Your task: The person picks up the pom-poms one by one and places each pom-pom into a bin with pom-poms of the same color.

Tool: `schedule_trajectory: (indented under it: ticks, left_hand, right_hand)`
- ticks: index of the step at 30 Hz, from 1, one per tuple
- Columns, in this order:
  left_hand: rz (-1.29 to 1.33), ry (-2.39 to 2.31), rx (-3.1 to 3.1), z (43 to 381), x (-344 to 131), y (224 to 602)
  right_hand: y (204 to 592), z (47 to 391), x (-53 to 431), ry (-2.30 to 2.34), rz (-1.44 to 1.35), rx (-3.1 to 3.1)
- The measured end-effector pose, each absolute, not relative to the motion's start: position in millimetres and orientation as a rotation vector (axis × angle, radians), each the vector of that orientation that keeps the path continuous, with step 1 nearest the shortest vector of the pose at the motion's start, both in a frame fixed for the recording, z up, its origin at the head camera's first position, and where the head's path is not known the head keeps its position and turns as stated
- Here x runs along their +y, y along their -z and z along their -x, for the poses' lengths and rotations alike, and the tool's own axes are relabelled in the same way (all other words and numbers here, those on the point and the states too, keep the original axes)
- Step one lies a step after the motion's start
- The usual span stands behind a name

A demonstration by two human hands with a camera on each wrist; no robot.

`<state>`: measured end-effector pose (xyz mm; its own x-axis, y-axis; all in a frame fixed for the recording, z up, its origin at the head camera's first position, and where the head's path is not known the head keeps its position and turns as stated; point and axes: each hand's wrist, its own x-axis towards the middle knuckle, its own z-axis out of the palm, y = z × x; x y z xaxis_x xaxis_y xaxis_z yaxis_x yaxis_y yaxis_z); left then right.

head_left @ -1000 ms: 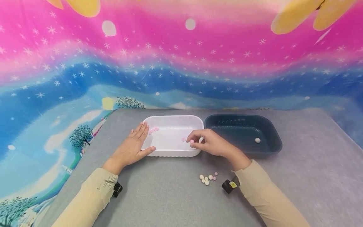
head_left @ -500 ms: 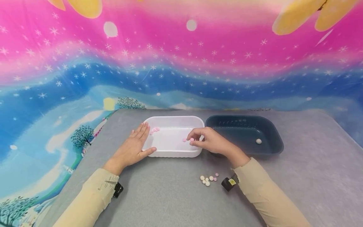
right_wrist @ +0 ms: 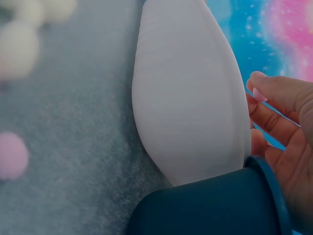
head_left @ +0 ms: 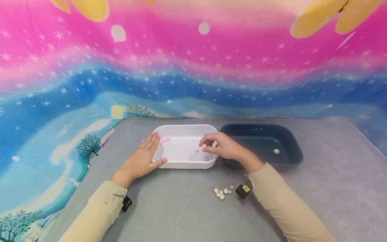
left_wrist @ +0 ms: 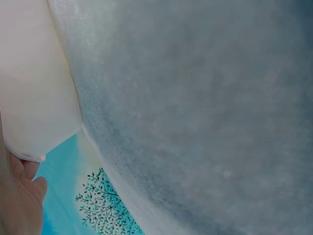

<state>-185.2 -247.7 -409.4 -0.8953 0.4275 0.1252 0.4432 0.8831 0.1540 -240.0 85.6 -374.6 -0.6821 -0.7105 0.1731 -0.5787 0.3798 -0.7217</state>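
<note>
My right hand (head_left: 223,145) is over the right end of a white plastic tray (head_left: 181,164), pinching a small pink ball (head_left: 204,146) between thumb and fingers. In the right wrist view the same pink ball (right_wrist: 259,95) shows partly, the fingers around it. Another pink ball (head_left: 197,150) lies on the tray floor just left of that hand. Several pink balls (head_left: 165,139) cluster at the tray's left end. My left hand (head_left: 140,156) rests on the tray's left rim, fingers straight, thumb at the near left corner. It shows only partly in the left wrist view.
A dark blue tray (head_left: 290,161) stands against the white one on the right, with one whitish ball (head_left: 276,151) inside. On the grey cloth in front lie several cream balls (head_left: 222,197) and two pink balls (head_left: 231,187). A patterned backdrop (head_left: 193,67) hangs behind the table.
My right hand has risen slightly and moved a little away from me, still pinching the pink ball. The left hand stays on the rim. The balls in both trays keep their places.
</note>
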Motion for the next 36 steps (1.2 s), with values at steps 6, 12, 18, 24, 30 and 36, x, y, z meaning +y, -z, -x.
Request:
schedule_trajectory:
  ticks: [6, 12, 18, 24, 30, 36]
  left_hand:
    - [0.68, 0.271, -2.962, 185, -248, 409]
    - [0.679, 0.274, -2.957, 185, -248, 409]
    - [0.683, 0.267, -2.954, 185, -248, 409]
    - [0.684, 0.268, -2.953, 184, -248, 410]
    - [0.682, 0.281, -2.951, 184, -247, 410]
    - [0.678, 0.283, -2.954, 184, -247, 410]
  right_hand:
    - [374, 245, 84, 1.179, 1.194, 2.469]
    - [373, 247, 84, 1.16, 1.183, 2.485]
    - [373, 248, 84, 1.158, 1.169, 2.492]
    - [374, 248, 87, 1.161, 1.187, 2.502]
    - [373, 249, 90, 1.157, 1.195, 2.52]
    - [371, 251, 92, 1.134, 1.196, 2.539]
